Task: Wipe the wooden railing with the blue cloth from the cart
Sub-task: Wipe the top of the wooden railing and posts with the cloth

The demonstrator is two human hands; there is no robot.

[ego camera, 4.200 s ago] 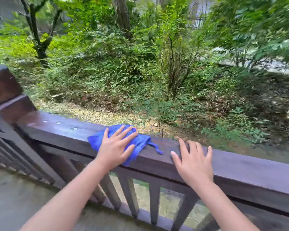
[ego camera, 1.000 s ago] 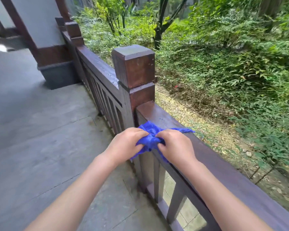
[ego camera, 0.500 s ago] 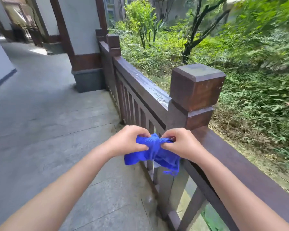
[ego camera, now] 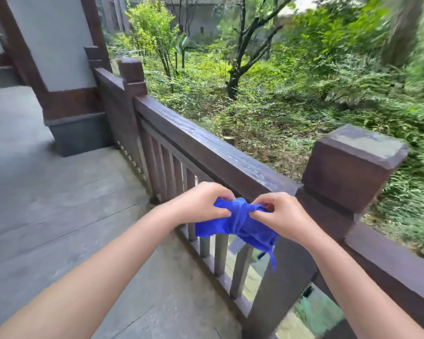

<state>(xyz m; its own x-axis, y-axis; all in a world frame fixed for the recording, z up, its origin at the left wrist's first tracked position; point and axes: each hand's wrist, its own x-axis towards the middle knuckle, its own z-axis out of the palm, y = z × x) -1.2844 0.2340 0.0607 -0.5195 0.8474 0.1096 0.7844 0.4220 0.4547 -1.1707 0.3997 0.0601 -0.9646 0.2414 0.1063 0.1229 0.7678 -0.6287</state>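
Both hands, left (ego camera: pixel 201 204) and right (ego camera: pixel 279 216), pinch the bunched blue cloth (ego camera: pixel 238 223), seemingly refolding it before wiping the dark wooden railing (ego camera: pixel 206 152).

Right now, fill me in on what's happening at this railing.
A person holds a crumpled bright blue cloth in both bare hands, the left hand and right hand each pinching its top edge. The cloth hangs in the air beside the dark brown wooden railing, near its square post, and does not touch the rail.

Grey stone floor (ego camera: pixel 59 196), pale pillar (ego camera: pixel 52 40) — green garden (ego camera: pixel 279 99) beyond.
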